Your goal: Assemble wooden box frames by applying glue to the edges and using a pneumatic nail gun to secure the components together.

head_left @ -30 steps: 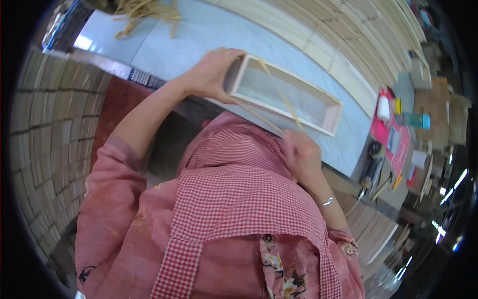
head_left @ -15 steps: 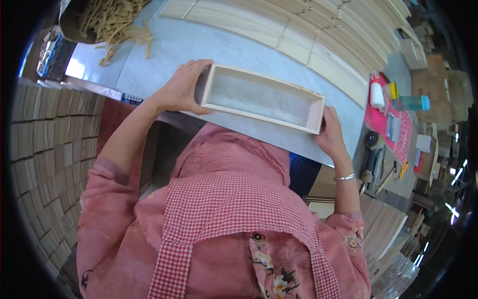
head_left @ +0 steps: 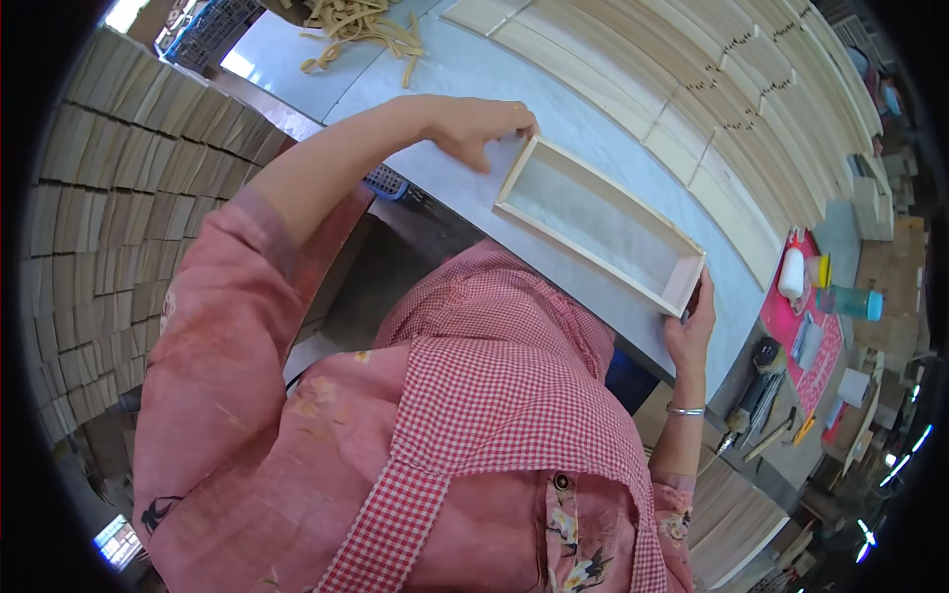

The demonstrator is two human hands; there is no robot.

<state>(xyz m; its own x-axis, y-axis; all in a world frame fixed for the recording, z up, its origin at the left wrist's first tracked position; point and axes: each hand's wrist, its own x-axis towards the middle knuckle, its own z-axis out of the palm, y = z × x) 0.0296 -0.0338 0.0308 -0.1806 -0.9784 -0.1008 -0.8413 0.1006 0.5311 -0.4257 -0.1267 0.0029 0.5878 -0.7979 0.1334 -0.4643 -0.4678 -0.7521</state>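
Note:
A long, rectangular pale wooden frame (head_left: 603, 276) lies slanted on the light grey tabletop, its near long side close to the table's edge. The grey surface shows through its middle. My right hand (head_left: 693, 331) grips the frame's right end, fingers round the outer side; a dark patch between palm and wood cannot be made out. At the far left corner of the frame is my left hand (head_left: 481, 128). Its fingertips reach that corner, while the thumb stands apart from the wood.
Rows of pale wooden boards (head_left: 682, 99) line the table's far side. Tan rubber bands (head_left: 366, 30) lie at the far left. To the right are a white bottle (head_left: 792, 273), a teal-capped jar (head_left: 850, 302) and a hammer (head_left: 771, 435). Stacked wood pieces (head_left: 129, 227) stand left.
My left hand has loosened from the frame's left end and its thumb has come away. The right hand still grips the other end. The whole view has turned and shifted.

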